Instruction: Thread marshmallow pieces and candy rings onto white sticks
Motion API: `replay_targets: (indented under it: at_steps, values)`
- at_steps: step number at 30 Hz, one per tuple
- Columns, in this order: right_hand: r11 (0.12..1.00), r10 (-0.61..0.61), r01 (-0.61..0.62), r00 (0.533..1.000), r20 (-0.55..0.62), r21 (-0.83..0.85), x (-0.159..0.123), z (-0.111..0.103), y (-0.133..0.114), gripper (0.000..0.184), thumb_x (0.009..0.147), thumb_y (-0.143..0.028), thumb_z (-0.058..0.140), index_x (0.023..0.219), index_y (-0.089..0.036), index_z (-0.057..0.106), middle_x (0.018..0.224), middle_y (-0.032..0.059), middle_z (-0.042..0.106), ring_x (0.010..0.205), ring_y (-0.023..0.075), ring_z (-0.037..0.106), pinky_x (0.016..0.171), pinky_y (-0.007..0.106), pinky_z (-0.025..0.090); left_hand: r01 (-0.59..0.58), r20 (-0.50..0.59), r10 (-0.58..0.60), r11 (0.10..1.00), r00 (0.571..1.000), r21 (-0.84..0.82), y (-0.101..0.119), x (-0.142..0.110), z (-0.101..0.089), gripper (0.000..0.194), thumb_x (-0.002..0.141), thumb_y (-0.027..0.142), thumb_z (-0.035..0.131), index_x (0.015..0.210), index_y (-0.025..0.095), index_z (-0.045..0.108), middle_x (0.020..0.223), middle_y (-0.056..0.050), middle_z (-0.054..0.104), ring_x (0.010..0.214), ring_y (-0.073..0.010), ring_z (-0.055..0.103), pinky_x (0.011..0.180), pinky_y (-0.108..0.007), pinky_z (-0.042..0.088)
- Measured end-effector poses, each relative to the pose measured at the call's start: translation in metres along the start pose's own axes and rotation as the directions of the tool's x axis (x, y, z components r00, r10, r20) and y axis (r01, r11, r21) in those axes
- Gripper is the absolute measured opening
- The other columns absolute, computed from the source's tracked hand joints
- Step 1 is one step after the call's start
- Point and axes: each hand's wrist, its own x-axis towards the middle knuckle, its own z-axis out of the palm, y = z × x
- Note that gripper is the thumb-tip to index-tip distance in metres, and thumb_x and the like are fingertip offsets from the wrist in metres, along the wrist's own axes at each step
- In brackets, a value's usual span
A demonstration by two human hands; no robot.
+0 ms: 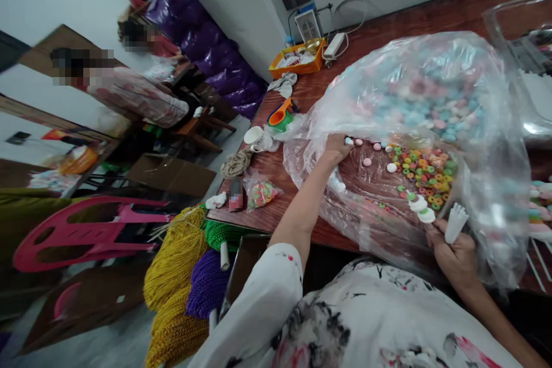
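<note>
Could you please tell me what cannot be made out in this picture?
In the head view:
Left hand: its own back hides whether it grips the pale piece or only touches it.
White sticks: the right hand hides their lower ends.
Pastel pieces in the bag: cloudy plastic blurs their outlines.
Clear container: the right edge cuts it off.

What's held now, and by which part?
Right hand: white sticks by their lower ends, plus a white-and-green stack by its near end. Left hand: at a pale piece; grip unclear.
</note>
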Motion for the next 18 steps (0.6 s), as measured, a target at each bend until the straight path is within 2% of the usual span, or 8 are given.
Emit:
replay_targets:
  at_steps: [5, 8, 11, 14, 15, 16, 18]
  values:
    - [1.0, -0.006, 0.006, 1.0, -0.002, -0.012, 0.001, 0.0, 0.002, 0.038, 0.087, -0.043, 0.059, 0.058, -0.019, 0.057, 0.052, -0.0014, 0.047, 0.048, 0.0113, 0.043, 0.046, 0.024, 0.035, -0.056, -0.04, 0.054, 0.998, 0.998, -0.041, 0.001, -0.016, 0.002, 0.007, 0.08, 0.019, 0.064, 0.083, 0.015, 0.069, 0.096, -0.013, 0.071, 0.105, -0.028, 0.06, 0.105, -0.046, 0.038]
    - [1.0, -0.005, 0.005, 1.0, 0.001, -0.004, 0.0, 0.002, 0.009, 0.037, 0.087, -0.044, 0.06, 0.06, -0.018, 0.06, 0.054, -0.001, 0.05, 0.049, 0.0116, 0.044, 0.047, 0.024, 0.035, -0.123, -0.052, 0.117, 0.985, 0.992, -0.124, 0.009, -0.031, -0.001, 0.014, 0.081, 0.009, 0.061, 0.091, 0.014, 0.069, 0.103, -0.012, 0.07, 0.109, -0.0259, 0.059, 0.11, -0.045, 0.035]
    - [1.0, -0.021, 0.021, 1.0, -0.005, 0.0, -0.001, 0.003, 0.01, 0.036, 0.088, -0.043, 0.06, 0.061, -0.018, 0.061, 0.053, -0.0019, 0.048, 0.049, 0.0113, 0.044, 0.048, 0.024, 0.037, -0.185, -0.075, 0.172, 0.952, 0.982, -0.245, 0.025, -0.057, -0.002, 0.019, 0.083, 0.009, 0.06, 0.098, 0.014, 0.07, 0.106, -0.012, 0.071, 0.105, -0.0223, 0.061, 0.104, -0.04, 0.043]
    - [0.996, -0.079, 0.08, 0.997, 0.016, -0.049, -0.002, 0.001, 0.005, 0.038, 0.089, -0.039, 0.058, 0.057, -0.019, 0.057, 0.051, -0.0019, 0.047, 0.048, 0.0116, 0.044, 0.05, 0.025, 0.037, -0.169, -0.105, 0.136, 0.88, 0.985, -0.444, 0.046, -0.099, 0.0, 0.023, 0.087, 0.025, 0.062, 0.106, 0.015, 0.07, 0.101, -0.009, 0.073, 0.088, -0.0163, 0.064, 0.083, -0.032, 0.053]
    - [0.991, -0.11, 0.111, 0.994, 0.025, -0.075, -0.003, 0.0, 0.003, 0.037, 0.089, -0.037, 0.058, 0.057, -0.019, 0.057, 0.051, -0.0017, 0.047, 0.048, 0.0119, 0.045, 0.05, 0.026, 0.037, -0.121, -0.1, 0.075, 0.78, 0.992, -0.614, 0.054, -0.115, 0.0, 0.028, 0.086, 0.03, 0.065, 0.109, 0.015, 0.07, 0.1, -0.008, 0.073, 0.082, -0.0144, 0.064, 0.076, -0.029, 0.053]
    - [0.984, -0.145, 0.148, 0.989, 0.031, -0.096, -0.004, -0.002, 0.0, 0.035, 0.089, -0.035, 0.058, 0.058, -0.019, 0.058, 0.051, -0.0014, 0.049, 0.048, 0.0123, 0.046, 0.051, 0.026, 0.038, -0.05, -0.063, 0.003, 0.641, 0.998, -0.766, 0.062, -0.131, 0.001, 0.033, 0.084, 0.036, 0.068, 0.11, 0.016, 0.071, 0.099, -0.007, 0.074, 0.076, -0.0124, 0.063, 0.07, -0.027, 0.053]
    - [0.966, -0.223, 0.227, 0.974, 0.044, -0.128, -0.005, -0.005, -0.005, 0.026, 0.088, -0.03, 0.058, 0.066, -0.019, 0.064, 0.053, -0.0009, 0.053, 0.049, 0.013, 0.049, 0.052, 0.026, 0.039, 0.089, 0.057, -0.096, 0.374, 0.994, -0.923, 0.075, -0.161, -0.001, 0.039, 0.077, 0.043, 0.075, 0.106, 0.017, 0.073, 0.092, -0.004, 0.074, 0.066, -0.0093, 0.06, 0.061, -0.024, 0.051]
